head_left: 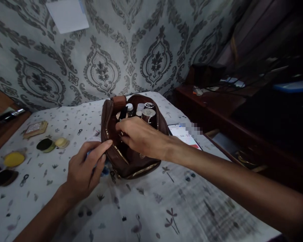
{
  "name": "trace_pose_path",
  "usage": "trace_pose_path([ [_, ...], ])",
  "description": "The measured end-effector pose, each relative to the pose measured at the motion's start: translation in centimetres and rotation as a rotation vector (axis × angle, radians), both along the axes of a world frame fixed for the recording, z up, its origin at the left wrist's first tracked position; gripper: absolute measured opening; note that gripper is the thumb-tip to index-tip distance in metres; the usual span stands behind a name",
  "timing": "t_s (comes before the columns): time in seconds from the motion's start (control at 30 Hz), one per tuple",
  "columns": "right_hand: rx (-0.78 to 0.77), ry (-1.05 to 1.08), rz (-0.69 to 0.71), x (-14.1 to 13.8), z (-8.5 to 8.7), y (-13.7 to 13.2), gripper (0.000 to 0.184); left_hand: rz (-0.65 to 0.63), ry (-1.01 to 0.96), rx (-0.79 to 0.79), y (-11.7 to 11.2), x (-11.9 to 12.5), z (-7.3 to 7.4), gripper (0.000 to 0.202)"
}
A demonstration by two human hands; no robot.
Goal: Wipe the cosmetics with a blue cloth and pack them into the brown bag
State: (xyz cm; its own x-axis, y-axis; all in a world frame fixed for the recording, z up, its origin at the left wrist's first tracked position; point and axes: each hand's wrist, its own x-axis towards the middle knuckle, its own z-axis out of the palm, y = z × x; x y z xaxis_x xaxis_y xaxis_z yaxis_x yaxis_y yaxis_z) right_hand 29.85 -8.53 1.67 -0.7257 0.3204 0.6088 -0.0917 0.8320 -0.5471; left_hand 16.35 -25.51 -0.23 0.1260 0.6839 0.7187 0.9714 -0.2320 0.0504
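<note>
A brown zippered toiletry bag (138, 171) sits open on the cloth-covered table, with several capped bottles and jars (148, 114) upright at its far side. My right hand (138, 132) reaches into the bag from the right, its fingers curled together. What those fingers hold, if anything, is hidden. At the bag's left rim is my left hand (84, 166), index fingertip on the zipper edge and thumb just below, gripping the rim. Behind and under this hand shows a blue and white item (104, 169), mostly covered.
Left on the printed cloth (146, 211) lie a compact-like square item (35, 129), a green-sided round pot (45, 145), a small cream pot (62, 143) and a yellow disc (13, 159). A phone (183, 134) lies right of the bag, beside a dark red desk (192, 107) with an open drawer.
</note>
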Motion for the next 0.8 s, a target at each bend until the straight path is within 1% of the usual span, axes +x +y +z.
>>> trace_pose_path([
  [0.07, 0.023, -0.041, -0.002, -0.5, -0.1, 0.1, 0.024, 0.009, 0.017, 0.010, 0.0, 0.0, 0.1, 0.039],
  [0.13, 0.045, -0.164, 0.010, -0.9, 0.2, 0.1, 0.024, 0.000, 0.021, 0.019, 0.1, 0.1, 0.2, 0.039],
  [0.27, 0.178, -0.489, -0.044, -1.2, 1.9, -0.3, 0.024, -0.027, 0.023, 0.026, 0.2, 0.2, 0.3, 0.042],
  [0.37, 0.242, -0.631, -0.072, -1.3, 3.2, -0.7, 0.024, -0.034, 0.036, 0.031, 0.2, 0.2, 0.3, 0.044],
  [0.43, 0.259, -0.692, -0.083, -1.4, 3.8, -0.9, 0.025, -0.037, 0.035, 0.026, 0.2, 0.1, 0.2, 0.044],
  [0.53, 0.276, -0.740, -0.080, -1.5, 3.7, -0.9, 0.025, -0.045, 0.024, 0.017, 0.1, 0.1, 0.1, 0.043],
  [0.7, 0.303, -0.677, -0.095, -1.6, 2.7, -0.4, 0.026, -0.054, 0.012, 0.011, 0.1, 0.1, 0.0, 0.043],
  [0.8, 0.283, -0.651, -0.113, -1.3, 2.8, -0.2, 0.025, -0.064, 0.010, 0.014, 0.1, 0.1, 0.0, 0.043],
])
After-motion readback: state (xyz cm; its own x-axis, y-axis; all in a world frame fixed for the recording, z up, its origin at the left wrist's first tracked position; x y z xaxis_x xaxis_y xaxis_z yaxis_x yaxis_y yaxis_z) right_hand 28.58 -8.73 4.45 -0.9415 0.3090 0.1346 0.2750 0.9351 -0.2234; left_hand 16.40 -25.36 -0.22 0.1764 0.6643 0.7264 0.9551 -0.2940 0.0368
